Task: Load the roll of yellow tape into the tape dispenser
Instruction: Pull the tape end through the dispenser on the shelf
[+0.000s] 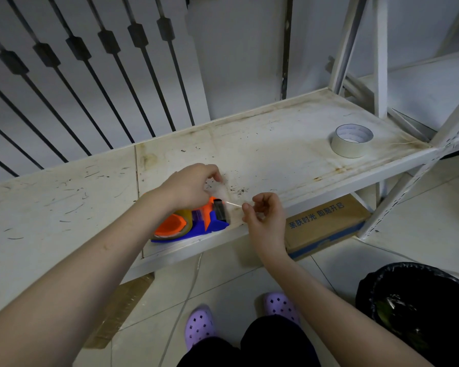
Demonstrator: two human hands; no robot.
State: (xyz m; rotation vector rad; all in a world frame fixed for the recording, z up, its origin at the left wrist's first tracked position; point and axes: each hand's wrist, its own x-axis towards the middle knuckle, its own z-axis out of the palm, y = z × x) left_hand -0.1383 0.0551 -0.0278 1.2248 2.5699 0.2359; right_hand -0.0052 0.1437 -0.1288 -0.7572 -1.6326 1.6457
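A blue and orange tape dispenser (212, 225) lies on the white shelf (64, 197) near its front edge. A roll of yellowish tape (186, 227) sits on the dispenser's orange hub. My left hand (191, 188) rests over the top of the dispenser, fingers curled near the black roller end. My right hand (263, 215) is just to the right of the dispenser and pinches the free end of the tape (235, 204), which stretches out thin and clear from the roller.
A second, white tape roll (351, 140) stands at the shelf's far right. A cardboard box (326, 223) sits under the shelf. A black-lined bin (419, 311) stands on the tiled floor at the right. Shelf uprights rise at the right.
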